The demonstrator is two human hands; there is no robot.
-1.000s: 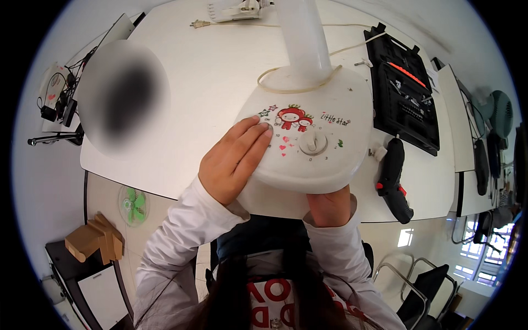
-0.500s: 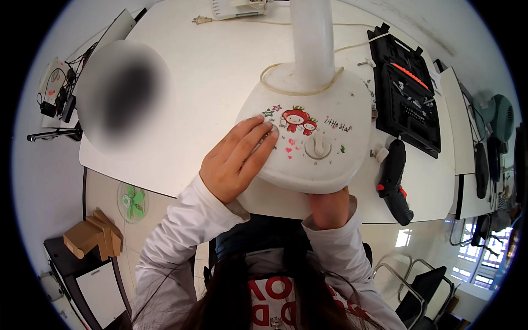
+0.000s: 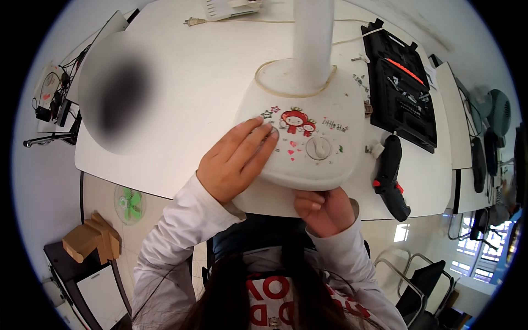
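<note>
A white fan base [image 3: 330, 165] with a thick white column [image 3: 313, 44] stands in front of me, with cartoon stickers and a dial knob [image 3: 318, 147] on its top. My left hand [image 3: 231, 162] rests over its left edge, fingers stretched across a second, partly covered knob [image 3: 275, 133]; the thumb is hidden. Just below the base's front edge, my right hand [image 3: 325, 212] is closed with its fingers curled in. What it holds, if anything, cannot be made out. A beige cord [image 3: 263, 88] loops round the foot of the column.
To the right lie a black-and-red cordless screwdriver [image 3: 389, 179], a small white part [image 3: 377, 149], several loose screws [image 3: 360, 82] and an open black tool case [image 3: 404, 126]. A power plug [image 3: 193, 22] lies at the back. A blurred round shape [image 3: 118, 93] covers the left.
My right hand has come out from under the base's front edge, and its curled fingers now show. My left hand stays on the base. The view has shifted slightly.
</note>
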